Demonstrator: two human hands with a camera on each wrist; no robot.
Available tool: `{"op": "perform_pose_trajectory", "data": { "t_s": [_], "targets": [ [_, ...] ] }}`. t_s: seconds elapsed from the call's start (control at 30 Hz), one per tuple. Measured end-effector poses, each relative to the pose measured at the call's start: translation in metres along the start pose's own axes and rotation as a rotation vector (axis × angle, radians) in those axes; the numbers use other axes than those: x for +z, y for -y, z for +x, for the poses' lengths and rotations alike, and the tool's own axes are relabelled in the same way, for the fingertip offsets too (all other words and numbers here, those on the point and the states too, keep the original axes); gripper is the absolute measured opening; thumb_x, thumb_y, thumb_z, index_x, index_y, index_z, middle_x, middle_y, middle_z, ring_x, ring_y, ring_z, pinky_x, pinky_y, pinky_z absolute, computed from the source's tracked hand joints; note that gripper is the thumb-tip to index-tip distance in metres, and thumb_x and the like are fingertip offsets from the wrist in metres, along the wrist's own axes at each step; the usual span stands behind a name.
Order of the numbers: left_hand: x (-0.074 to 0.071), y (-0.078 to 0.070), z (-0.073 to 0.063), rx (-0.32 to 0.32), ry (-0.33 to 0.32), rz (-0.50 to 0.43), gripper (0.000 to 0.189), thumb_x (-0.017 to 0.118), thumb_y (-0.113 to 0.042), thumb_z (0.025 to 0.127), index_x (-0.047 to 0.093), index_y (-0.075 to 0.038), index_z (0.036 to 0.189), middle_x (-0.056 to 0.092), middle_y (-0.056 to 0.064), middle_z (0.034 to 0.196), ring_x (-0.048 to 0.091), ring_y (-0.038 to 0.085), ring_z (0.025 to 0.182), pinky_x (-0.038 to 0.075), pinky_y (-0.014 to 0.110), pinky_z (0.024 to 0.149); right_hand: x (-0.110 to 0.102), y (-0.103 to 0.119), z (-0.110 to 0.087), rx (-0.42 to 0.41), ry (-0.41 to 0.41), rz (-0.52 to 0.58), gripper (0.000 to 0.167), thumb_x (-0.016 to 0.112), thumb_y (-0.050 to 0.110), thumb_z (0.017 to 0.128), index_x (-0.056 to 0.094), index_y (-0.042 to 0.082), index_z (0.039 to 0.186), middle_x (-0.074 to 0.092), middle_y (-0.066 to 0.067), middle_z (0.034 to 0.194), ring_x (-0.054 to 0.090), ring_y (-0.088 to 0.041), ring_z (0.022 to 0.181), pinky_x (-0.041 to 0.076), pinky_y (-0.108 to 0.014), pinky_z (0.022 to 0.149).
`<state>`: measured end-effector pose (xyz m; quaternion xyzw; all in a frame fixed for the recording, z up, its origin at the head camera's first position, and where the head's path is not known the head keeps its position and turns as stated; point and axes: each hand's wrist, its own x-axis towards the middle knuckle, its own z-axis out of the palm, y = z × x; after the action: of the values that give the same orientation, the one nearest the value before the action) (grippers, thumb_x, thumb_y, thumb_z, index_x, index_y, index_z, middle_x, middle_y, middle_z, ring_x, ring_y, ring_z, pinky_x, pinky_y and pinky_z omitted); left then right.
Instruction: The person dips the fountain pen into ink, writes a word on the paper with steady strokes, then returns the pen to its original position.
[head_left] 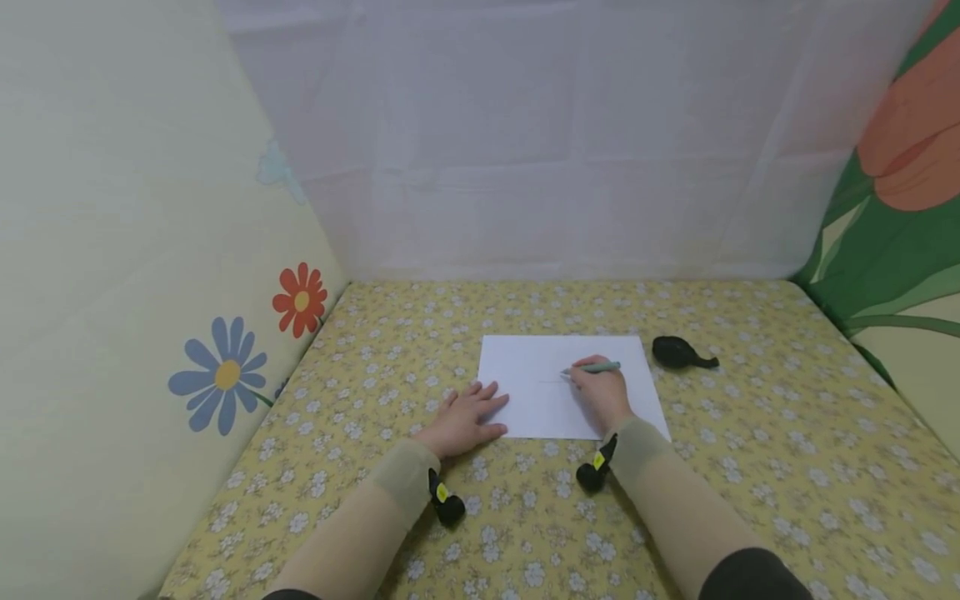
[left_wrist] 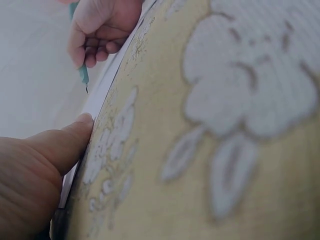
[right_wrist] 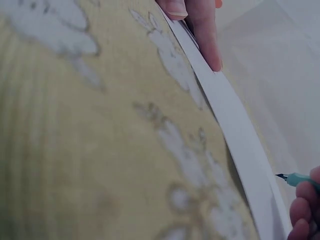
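A white sheet of paper (head_left: 525, 408) lies on the flowered cloth, with a faint thin line near its middle. My right hand (head_left: 603, 393) rests on the sheet and pinches a teal pen (head_left: 604, 366); its tip points left, close to the line. In the right wrist view the pen (right_wrist: 295, 179) shows its dark tip beside curled fingers (right_wrist: 300, 207). My left hand (head_left: 467, 419) lies with spread fingers across the paper's left edge and lower left corner. The left wrist view has its thumb (left_wrist: 75, 131) at the paper's edge.
A black rounded object with a thin curved end (head_left: 677, 353) lies right of the paper. Yellow flowered cloth (head_left: 405, 358) covers the table. A white sheet (head_left: 525, 167) hangs behind, and flower-printed panels (head_left: 225, 208) stand at both sides. Each wrist carries a black camera.
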<state>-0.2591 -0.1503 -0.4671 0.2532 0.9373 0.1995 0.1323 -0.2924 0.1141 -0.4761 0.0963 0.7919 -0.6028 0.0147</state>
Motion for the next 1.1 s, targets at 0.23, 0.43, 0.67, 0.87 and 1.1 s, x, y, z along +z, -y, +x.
{"op": "perform_pose_trajectory", "data": {
  "t_s": [0.23,0.43,0.67,0.87,1.1],
  "targets": [
    [0.001,0.001,0.001,0.005,0.000,0.002,0.061,0.049,-0.049,0.098,0.032,-0.025,0.151,0.014,-0.001,0.159,0.005,0.024,0.147,-0.002,0.052,0.115,0.005,-0.001,0.003,-0.025,-0.014,-0.039,0.024,0.061,0.024,0.089,0.066,0.008,0.106,0.065,-0.011,0.099,0.060,-0.023,0.086,0.049,-0.034,0.078],
    [0.000,0.000,0.001,0.003,0.005,0.004,0.061,0.049,-0.049,0.098,0.032,-0.025,0.151,0.014,-0.001,0.159,0.005,0.024,0.147,-0.002,0.053,0.115,0.007,-0.001,0.004,-0.031,-0.033,-0.062,0.024,0.063,0.026,0.088,0.067,0.009,0.105,0.065,-0.011,0.106,0.059,-0.025,0.094,0.048,-0.038,0.083],
    [0.000,-0.001,0.000,0.001,0.002,0.007,0.061,0.049,-0.049,0.098,0.033,-0.026,0.151,0.015,-0.001,0.159,0.006,0.025,0.147,-0.001,0.054,0.115,0.009,-0.001,0.004,-0.049,-0.050,-0.081,0.023,0.063,0.026,0.089,0.068,0.009,0.104,0.065,-0.011,0.110,0.056,-0.028,0.104,0.042,-0.043,0.094],
    [-0.002,-0.003,-0.001,0.001,0.004,-0.001,0.061,0.050,-0.048,0.098,0.033,-0.024,0.151,0.015,0.000,0.159,0.006,0.026,0.147,-0.002,0.054,0.115,0.010,-0.001,0.004,-0.036,-0.041,-0.104,0.023,0.061,0.030,0.091,0.066,0.012,0.105,0.063,-0.009,0.111,0.056,-0.028,0.105,0.043,-0.043,0.094],
    [-0.003,-0.004,-0.002,0.008,0.002,-0.006,0.060,0.050,-0.046,0.098,0.033,-0.023,0.151,0.015,0.002,0.160,0.007,0.027,0.147,-0.001,0.055,0.114,0.012,0.000,0.004,-0.038,-0.051,-0.151,0.023,0.060,0.031,0.091,0.066,0.013,0.105,0.063,-0.008,0.110,0.057,-0.027,0.104,0.044,-0.043,0.093]
  ]
}}
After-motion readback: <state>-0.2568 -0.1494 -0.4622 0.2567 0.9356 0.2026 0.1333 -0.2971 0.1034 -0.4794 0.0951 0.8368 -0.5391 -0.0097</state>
